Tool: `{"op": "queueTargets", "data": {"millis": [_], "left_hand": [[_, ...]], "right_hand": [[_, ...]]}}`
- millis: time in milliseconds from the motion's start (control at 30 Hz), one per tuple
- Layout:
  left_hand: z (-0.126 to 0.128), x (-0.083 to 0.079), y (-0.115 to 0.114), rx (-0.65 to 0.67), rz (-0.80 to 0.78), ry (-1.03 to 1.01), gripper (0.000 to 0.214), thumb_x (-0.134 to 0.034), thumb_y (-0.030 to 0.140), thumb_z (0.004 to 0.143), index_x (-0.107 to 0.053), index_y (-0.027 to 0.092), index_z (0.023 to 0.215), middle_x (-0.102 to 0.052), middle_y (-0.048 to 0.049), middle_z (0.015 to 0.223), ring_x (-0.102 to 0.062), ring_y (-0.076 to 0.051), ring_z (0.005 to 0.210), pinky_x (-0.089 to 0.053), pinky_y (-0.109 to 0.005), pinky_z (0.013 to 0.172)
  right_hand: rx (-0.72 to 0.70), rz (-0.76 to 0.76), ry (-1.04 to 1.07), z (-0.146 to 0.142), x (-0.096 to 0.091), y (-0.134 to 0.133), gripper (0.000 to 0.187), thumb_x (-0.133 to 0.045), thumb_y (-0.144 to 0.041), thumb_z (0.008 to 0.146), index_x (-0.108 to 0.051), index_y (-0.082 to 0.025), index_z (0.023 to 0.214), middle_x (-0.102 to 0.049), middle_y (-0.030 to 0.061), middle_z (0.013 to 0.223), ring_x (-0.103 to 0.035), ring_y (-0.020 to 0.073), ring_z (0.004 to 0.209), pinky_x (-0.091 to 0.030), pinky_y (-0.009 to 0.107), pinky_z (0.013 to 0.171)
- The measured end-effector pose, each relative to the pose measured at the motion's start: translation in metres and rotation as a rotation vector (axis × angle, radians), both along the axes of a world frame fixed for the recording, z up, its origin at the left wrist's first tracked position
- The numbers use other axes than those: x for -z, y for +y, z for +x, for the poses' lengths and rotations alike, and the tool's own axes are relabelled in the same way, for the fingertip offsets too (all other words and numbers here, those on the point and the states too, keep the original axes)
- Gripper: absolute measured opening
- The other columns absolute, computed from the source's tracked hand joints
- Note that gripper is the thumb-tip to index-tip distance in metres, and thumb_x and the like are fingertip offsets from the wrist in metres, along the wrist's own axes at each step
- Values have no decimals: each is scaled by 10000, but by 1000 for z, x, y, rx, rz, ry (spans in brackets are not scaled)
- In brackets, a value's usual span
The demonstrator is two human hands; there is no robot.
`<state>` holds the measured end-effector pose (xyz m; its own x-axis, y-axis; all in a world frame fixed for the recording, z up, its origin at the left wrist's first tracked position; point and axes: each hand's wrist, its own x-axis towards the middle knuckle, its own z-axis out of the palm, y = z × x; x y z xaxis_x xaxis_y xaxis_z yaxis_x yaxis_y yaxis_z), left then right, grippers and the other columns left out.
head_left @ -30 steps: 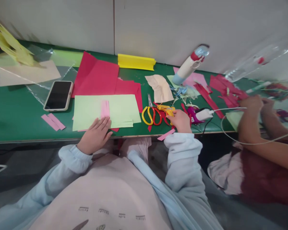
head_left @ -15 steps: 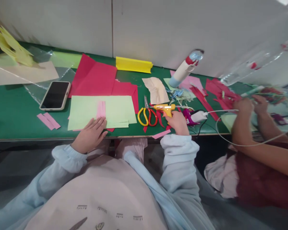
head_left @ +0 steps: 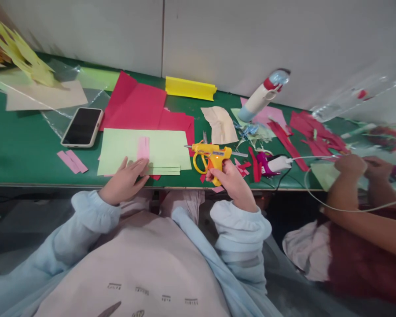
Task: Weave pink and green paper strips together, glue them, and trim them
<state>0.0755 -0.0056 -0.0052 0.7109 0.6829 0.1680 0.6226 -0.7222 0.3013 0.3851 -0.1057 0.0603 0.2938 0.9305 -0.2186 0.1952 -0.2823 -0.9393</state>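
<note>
Over on the left of my green bench [head_left: 26,160], a phone [head_left: 82,127] lies screen up, two loose pink strips [head_left: 72,161] between it and the front edge. Next come the pale green sheets [head_left: 119,147], stacked near that front edge, red paper [head_left: 137,103] behind them, and here's my left hand [head_left: 125,180]: fingers stretched out, unclenched, resting at the lower end of a pink piece [head_left: 143,147] on the stack. Along the back edge stands a folded yellow strip [head_left: 190,89]. Now the yellow glue gun [head_left: 214,155], up in front of the scissors [head_left: 198,164], nozzle pointing left at the stack; my right hand [head_left: 231,180] has its fingers wrapped round the handle. Further right, a bottle [head_left: 259,101] leans toward the back edge, and a co-worker's hands [head_left: 351,164] are above the bench.
</note>
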Motion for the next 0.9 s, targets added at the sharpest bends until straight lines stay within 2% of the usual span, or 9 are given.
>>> {"op": "queueTargets", "data": {"millis": [67,167,267,367,500,667,900], "left_hand": [[3,-4,0,14,40,-37,502,-361,322,970,-394,143,1438,-548,-164,1406,-489,-281,1336,-263,-592,1165],[7,-11,-4,29,127,-109,431,-397,280,955,-504,138,1348,-594,-146,1355,-534,-256,1292,-351,-512,1154],[10,-15,-12,11,224,-139,365,-421,236,943,-589,125,1248,-666,-123,1246,-618,-237,1168,-446,-439,1100],[10,-12,-20,-23,286,-116,326,-448,204,927,-639,132,1181,-700,-101,1176,-641,-240,1106,-487,-412,1058],[9,-2,-26,-30,284,-94,343,-465,183,914,-637,126,1205,-681,-110,1219,-610,-252,1164,-481,-412,1066],[8,9,-24,-32,264,-103,342,-466,196,924,-631,117,1213,-668,-114,1245,-611,-257,1163,-497,-410,1035],[17,0,-20,-51,253,-19,254,-456,267,963,-670,171,1060,-699,-83,1131,-670,-240,955,-543,-386,831]], "right_hand": [[14,9,64,-8,6,-3,203,-587,-253,732,-459,-217,886,-615,-61,616,-616,126,563,-510,257,567],[51,39,73,-19,15,-3,217,-600,-299,729,-477,-213,886,-593,-66,620,-596,121,544,-503,265,555],[139,19,-66,-33,25,4,364,-720,-336,630,-488,-218,884,-632,-40,702,-634,162,611,-536,322,605],[143,2,-185,-49,32,15,405,-744,-273,597,-487,-224,906,-655,-33,704,-670,203,668,-556,375,690],[151,34,-368,-66,41,29,453,-693,-181,624,-502,-208,1035,-681,-14,725,-695,241,714,-550,401,730],[102,10,-456,-71,53,35,532,-688,-170,656,-496,-192,1152,-704,13,752,-708,253,720,-540,368,659],[84,-48,-508,-76,50,34,639,-732,-171,686,-478,-170,1272,-716,15,796,-717,255,793,-526,364,738]]}}
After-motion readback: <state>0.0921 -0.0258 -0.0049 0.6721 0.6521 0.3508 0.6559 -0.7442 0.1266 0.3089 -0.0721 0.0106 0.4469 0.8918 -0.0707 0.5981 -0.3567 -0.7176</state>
